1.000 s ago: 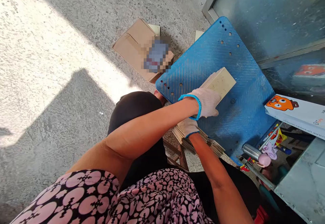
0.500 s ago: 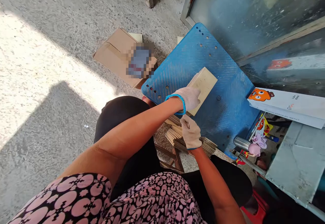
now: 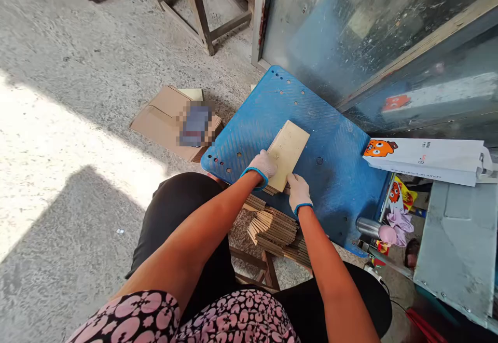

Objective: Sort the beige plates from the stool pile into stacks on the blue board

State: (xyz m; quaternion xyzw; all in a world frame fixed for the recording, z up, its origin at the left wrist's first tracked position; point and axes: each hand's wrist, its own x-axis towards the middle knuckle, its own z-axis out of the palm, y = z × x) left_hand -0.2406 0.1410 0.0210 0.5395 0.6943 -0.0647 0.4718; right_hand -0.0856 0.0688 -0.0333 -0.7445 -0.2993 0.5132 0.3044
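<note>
Both my hands wear white knit gloves with blue cuffs. My left hand (image 3: 262,165) grips the near left edge of a small stack of thin tan wooden boards (image 3: 287,152) lying on a blue perforated plastic panel (image 3: 334,177). My right hand (image 3: 299,190) holds the stack's near right corner, fingers curled on it. Just below my hands, a bigger pile of thin wood pieces (image 3: 274,229) rests fanned out on a low wooden stool between my knees.
A flattened cardboard box (image 3: 167,120) lies on the concrete floor to the left. A white carton with an orange cartoon (image 3: 424,160) sits at right above a metal can (image 3: 368,227) and pink bits. Wooden stool legs (image 3: 202,16) stand at the back beside a metal sheet.
My right hand rose from the lower pile to the stack on the blue panel. My left hand slid to the stack's near edge. The view tilted up.
</note>
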